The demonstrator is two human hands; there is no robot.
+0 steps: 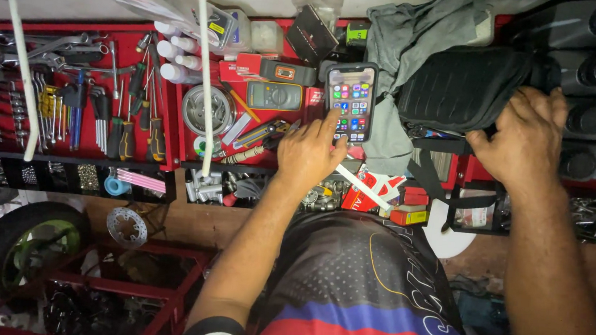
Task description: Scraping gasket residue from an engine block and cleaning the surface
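My left hand (307, 150) rests on the red tool tray (191, 146), its forefinger touching the lit screen of a smartphone (350, 101) that lies flat among the tools. My right hand (527, 135) lies on the right edge of a black padded pouch (462, 85), fingers spread over it, gripping nothing that I can see. A grey cloth (413, 33) is draped behind and beside the pouch.
Screwdrivers (127, 122), wrenches (33, 47), a yellow multimeter (274, 95), a round metal tin (207, 110) and white bottles (177, 57) fill the trays. Small boxes (407, 207) and bolts lie along the front. A tyre (21, 243) and red rack (126, 289) stand lower left. White poles (205, 71) cross the view.
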